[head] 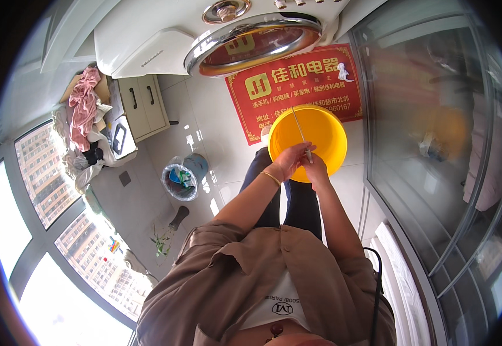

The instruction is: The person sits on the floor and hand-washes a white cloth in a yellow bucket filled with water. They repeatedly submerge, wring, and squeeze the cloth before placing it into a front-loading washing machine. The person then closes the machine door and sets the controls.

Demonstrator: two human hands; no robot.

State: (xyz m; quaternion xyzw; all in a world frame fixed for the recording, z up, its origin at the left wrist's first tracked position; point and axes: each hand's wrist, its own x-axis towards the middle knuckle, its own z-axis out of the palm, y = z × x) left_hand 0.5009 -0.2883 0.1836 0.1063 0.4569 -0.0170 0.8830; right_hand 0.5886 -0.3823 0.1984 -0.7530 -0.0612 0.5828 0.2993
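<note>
A yellow bucket (331, 142) stands before me, overlapping the near edge of a red mat (242, 95). Its thin wire handle (298, 123) rises from the far rim and runs toward me, with a pale grip in its middle. My left hand (292, 159), a gold-coloured bangle at its wrist, has its fingers closed about this grip. Against it, on the near side, my right hand (315, 171) holds the same grip. Both hands are over the bucket's near half, and some fingertips are hidden. No contents show in the visible part of the bucket.
A washing machine with a round chrome-rimmed door (255, 43) stands ahead. To the left are a lined waste bin (181, 179), a low cabinet (143, 108) and heaped clothes (84, 106). A glass sliding door (411, 142) is at right. A white cloth (344, 72) lies on the mat.
</note>
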